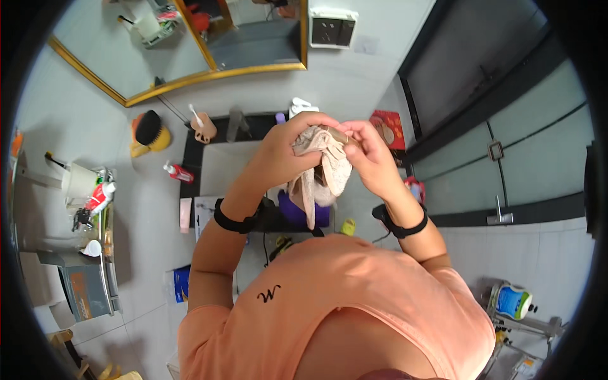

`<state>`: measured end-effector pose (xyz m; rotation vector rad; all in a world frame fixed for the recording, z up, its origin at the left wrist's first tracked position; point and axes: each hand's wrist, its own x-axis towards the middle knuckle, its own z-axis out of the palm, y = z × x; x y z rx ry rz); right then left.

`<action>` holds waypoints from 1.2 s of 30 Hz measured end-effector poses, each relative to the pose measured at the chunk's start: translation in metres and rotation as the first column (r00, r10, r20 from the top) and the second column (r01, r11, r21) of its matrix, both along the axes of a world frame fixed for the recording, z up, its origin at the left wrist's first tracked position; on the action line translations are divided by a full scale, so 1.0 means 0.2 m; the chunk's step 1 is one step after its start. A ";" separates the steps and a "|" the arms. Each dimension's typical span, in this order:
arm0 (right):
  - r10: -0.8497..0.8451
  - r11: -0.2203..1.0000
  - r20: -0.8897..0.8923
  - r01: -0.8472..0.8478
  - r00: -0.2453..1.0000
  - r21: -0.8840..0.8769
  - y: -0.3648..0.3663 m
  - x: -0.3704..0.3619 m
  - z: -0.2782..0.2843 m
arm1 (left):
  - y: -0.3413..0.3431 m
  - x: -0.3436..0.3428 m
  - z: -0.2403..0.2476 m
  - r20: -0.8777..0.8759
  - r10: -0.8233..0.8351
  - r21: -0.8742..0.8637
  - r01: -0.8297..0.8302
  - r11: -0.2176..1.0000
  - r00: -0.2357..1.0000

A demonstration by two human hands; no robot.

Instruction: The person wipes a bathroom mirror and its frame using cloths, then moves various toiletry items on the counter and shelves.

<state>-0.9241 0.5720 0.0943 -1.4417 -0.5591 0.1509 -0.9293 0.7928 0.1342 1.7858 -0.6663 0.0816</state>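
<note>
Both bare hands were raised in front of the wearer's chest, together on a crumpled piece of beige, textured cloth (337, 166). The cloth was held in the air, above the region of a white rectangular basin (218, 166) set in a black surface (192, 155). Its folded upper part lay between the hands; a narrow tail hung below, its tip overlapping a purple object (291, 209) whose form could not be made out.

Left hand (288, 145): grip closed, pinching the bunched upper fold between thumb and fingers; some fingers hidden behind the cloth. Right hand (373, 158): grip closed, thumb and fingertips pinching the cloth's upper edge beside a brown, band-like part (341, 134). Whether that part was sewn to the cloth could not be told. The far side of the cloth was out of view.

A white container (302, 105) behind the left hand was partly covered by it. The left forearm and the hands masked much of the basin. To the left stood a red pump bottle (182, 173) and a pink cup (204, 130) with a white toothbrush (195, 113). The gold-framed mirror (209, 75) was cut off at the top.
</note>
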 end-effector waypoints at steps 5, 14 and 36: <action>0.072 0.953 -0.250 0.007 0.965 0.302 -0.12 0.02 -0.15 | -0.13 -0.08 -0.20 -0.030 0.224 -0.285 -0.223 0.932 0.974; -0.166 0.975 -0.104 0.179 0.981 0.129 -0.13 -0.12 -0.22 | -0.37 -0.15 -0.18 -0.167 0.267 -0.338 -0.309 0.889 0.949; -0.351 0.924 -0.207 0.374 0.913 0.084 -0.15 -0.20 -0.22 | -0.35 -0.12 -0.38 -0.442 -0.076 -0.786 -0.346 0.512 0.894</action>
